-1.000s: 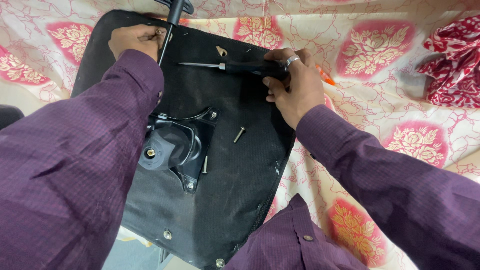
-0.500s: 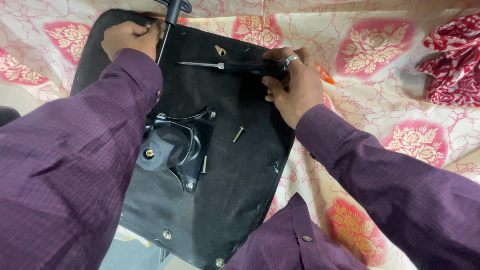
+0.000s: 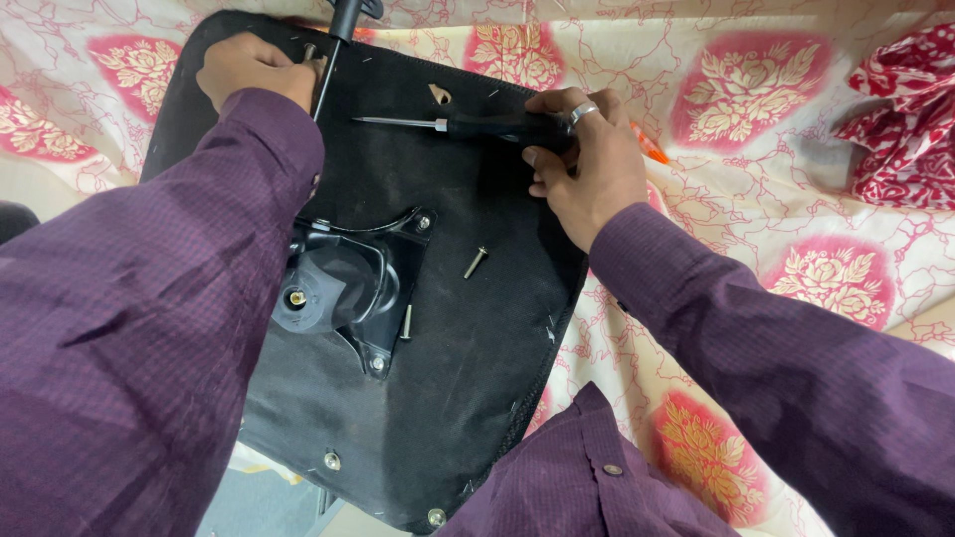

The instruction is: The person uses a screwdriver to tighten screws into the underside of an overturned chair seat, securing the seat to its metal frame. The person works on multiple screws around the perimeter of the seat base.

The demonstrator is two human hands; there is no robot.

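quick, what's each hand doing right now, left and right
Left hand: closed at the top edge of the black seat base, beside a black rod.
Right hand: closed around a screwdriver.

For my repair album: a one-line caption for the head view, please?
Right hand holds a screwdriver over an upturned black seat base; left hand grips its far edge.

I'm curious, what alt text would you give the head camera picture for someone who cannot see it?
A person in purple sleeves leans over an upturned black seat base on a floral cloth, right hand holding a black-handled screwdriver, left hand gripping a black lever at the far edge. A loose screw lies beside the bolted metal bracket.
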